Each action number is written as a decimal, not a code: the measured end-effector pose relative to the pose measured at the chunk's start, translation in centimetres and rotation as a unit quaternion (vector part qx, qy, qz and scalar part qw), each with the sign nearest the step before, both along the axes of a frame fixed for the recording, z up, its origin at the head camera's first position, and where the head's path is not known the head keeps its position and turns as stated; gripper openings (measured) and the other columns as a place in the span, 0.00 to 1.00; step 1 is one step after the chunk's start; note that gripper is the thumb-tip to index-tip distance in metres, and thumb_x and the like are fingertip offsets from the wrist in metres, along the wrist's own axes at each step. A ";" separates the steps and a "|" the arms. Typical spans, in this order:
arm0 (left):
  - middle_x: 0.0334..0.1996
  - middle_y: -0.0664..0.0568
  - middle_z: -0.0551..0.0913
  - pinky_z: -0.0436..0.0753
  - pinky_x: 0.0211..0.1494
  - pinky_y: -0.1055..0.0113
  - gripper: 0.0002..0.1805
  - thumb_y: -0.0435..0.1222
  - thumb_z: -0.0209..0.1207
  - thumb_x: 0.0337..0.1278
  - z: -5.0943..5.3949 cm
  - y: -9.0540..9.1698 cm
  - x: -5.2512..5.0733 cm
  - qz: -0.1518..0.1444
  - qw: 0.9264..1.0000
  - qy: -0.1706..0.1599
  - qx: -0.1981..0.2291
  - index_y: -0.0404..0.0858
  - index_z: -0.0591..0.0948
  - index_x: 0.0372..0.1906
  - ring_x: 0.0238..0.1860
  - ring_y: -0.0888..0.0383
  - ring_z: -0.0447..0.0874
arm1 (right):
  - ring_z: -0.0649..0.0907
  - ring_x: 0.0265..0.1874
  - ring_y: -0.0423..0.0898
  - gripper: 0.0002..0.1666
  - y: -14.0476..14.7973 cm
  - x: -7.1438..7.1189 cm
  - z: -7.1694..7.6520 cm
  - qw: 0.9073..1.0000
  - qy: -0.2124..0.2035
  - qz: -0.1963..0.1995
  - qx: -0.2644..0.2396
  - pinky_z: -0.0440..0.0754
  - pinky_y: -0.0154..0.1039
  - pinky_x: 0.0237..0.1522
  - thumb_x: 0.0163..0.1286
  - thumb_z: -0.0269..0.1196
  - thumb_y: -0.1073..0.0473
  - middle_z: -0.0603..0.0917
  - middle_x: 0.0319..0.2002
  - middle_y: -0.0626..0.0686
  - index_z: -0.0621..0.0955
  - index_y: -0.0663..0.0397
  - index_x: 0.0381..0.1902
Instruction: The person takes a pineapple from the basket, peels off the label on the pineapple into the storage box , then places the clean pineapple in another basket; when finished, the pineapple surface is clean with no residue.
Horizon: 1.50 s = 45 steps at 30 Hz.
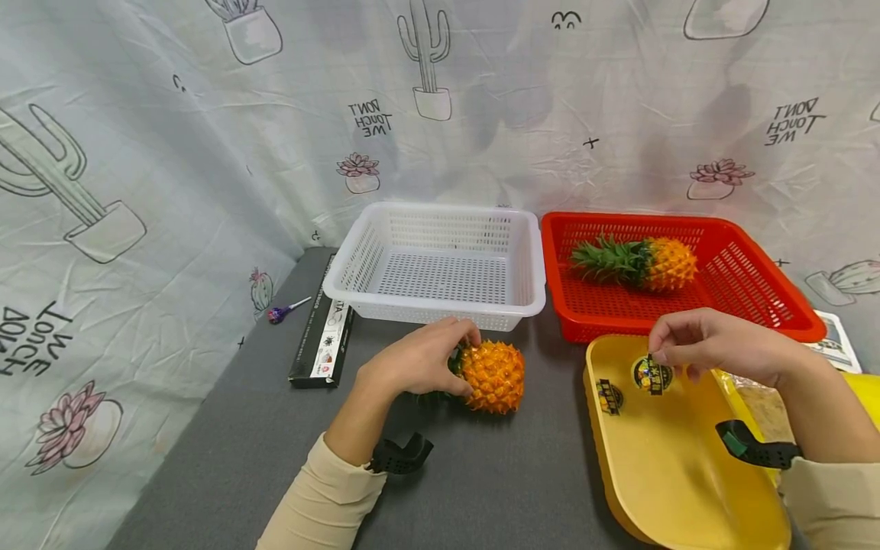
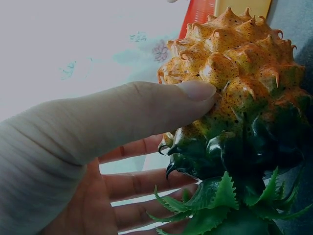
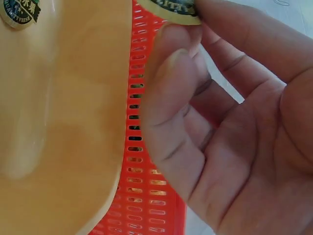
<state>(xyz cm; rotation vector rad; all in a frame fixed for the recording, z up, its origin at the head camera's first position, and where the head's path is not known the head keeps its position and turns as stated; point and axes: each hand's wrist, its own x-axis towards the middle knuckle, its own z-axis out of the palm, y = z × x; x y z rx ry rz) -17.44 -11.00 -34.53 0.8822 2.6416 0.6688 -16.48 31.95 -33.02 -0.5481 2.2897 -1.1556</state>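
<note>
A glossy artificial pineapple, orange with green leaves, lies on the grey table. My left hand grips it near its leafy end. In the left wrist view the thumb presses on the spiky body, and the fingers reach round behind. Over the far end of a yellow tray, my right hand pinches a round black-and-gold sticker between thumb and fingertips. A similar sticker is at the tray's left side. The right wrist view shows only the lower edge of the pinched sticker.
Behind the left hand stands a white basket. A red basket beside it holds another artificial pineapple. A black box and a lollipop lie at the left. Yellow packaging lies right of the tray.
</note>
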 end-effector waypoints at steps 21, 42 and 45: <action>0.48 0.56 0.78 0.78 0.52 0.60 0.31 0.43 0.78 0.48 -0.2 -0.1 0.0 0.002 1.000 0.000 0.003 0.48 0.76 0.57 0.46 0.57 0.76 | 0.77 0.23 0.47 0.04 -2.7 1.3 -1.8 0.973 0.019 -0.062 0.223 0.81 0.43 0.26 0.68 0.63 0.69 0.76 0.25 0.51 0.78 0.57 0.36; 0.51 0.55 0.78 0.78 0.53 0.58 0.31 0.43 0.78 0.49 -0.2 0.0 0.1 0.007 1.000 -0.003 -0.003 0.48 0.76 0.58 0.48 0.57 0.77 | 0.80 0.35 0.45 0.18 -2.0 1.5 -0.8 0.972 0.072 -0.034 0.221 0.81 0.39 0.32 0.65 0.71 0.61 0.84 0.40 0.50 0.82 0.59 0.52; 0.51 0.55 0.78 0.79 0.53 0.58 0.31 0.43 0.78 0.49 -0.2 0.0 0.1 0.008 1.000 -0.003 -0.001 0.48 0.76 0.58 0.48 0.57 0.77 | 0.81 0.38 0.42 0.17 -2.3 1.8 -0.5 0.975 0.094 -0.017 0.202 0.80 0.36 0.34 0.65 0.72 0.59 0.84 0.41 0.48 0.83 0.55 0.51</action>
